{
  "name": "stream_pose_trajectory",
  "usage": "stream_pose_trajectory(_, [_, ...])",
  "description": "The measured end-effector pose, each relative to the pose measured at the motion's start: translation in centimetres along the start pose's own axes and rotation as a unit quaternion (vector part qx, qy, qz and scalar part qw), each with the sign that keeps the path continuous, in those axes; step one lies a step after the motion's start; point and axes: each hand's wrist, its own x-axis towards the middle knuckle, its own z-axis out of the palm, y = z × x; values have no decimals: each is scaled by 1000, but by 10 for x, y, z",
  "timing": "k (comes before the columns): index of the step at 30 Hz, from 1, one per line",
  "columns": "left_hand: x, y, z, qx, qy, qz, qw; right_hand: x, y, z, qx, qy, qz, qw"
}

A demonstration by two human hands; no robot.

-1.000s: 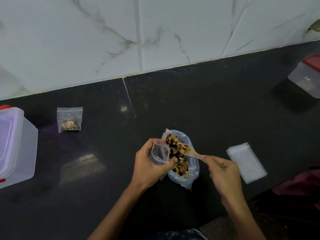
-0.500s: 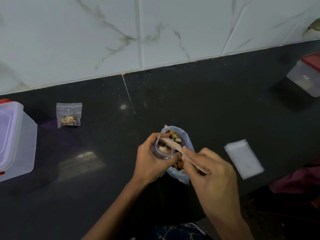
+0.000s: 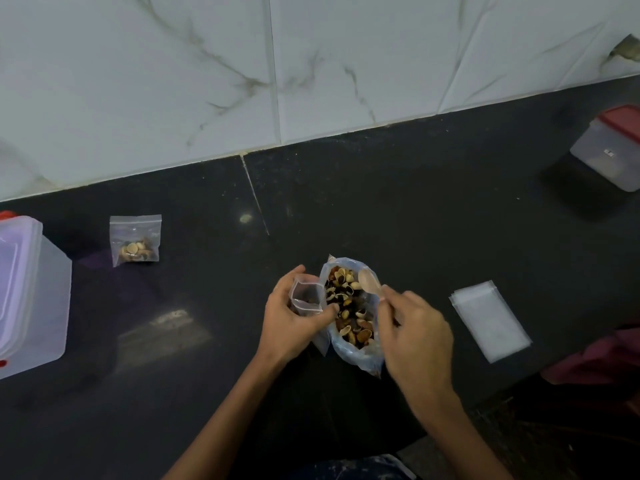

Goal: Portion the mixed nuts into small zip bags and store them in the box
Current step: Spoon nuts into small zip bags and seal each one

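A blue plastic bag of mixed nuts (image 3: 351, 315) lies open on the dark counter in front of me. My left hand (image 3: 291, 320) grips a small clear zip bag (image 3: 306, 296), mouth held open, just left of the nut bag; a few nuts show inside it. My right hand (image 3: 412, 330) holds a wooden spoon (image 3: 370, 282) by its handle, its empty bowl over the nut bag's far right edge. A filled zip bag (image 3: 135, 241) lies flat at the left. A stack of empty zip bags (image 3: 490, 319) lies to the right.
A translucent plastic box (image 3: 41, 306) with its lid stands at the left edge. Another clear box with a red lid (image 3: 611, 150) sits at the far right against the tiled wall (image 3: 311, 64). A dark red cloth (image 3: 602, 358) hangs at the counter's right front edge.
The spoon went from the nut bag into the small zip bag, tipped nuts in, and has now swung back over the nut bag, empty. My left hand kept the zip bag open.
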Motion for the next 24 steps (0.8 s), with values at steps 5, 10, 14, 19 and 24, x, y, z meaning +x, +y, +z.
stream_pose_trajectory(5, [9, -3, 5, -23, -63, -4, 998, -2, -3, 20, -84, -52, -14, 995])
stream_pose_trajectory(10, [10, -10, 6, -26, -52, -8, 998, -6, -4, 22, -90, -76, 2, 993])
stream_pose_trajectory(14, [10, -9, 8, -31, -60, -4, 998, 0, -8, 18, 30, -92, 74, 993])
stream_pose_trajectory(19, [8, -11, 8, -36, -75, -1, 997, 16, -2, 21, 300, -112, 317, 893])
stream_pose_trajectory(24, [7, -14, 7, -54, -76, -1, 996, 20, -1, 11, 447, -128, 425, 777])
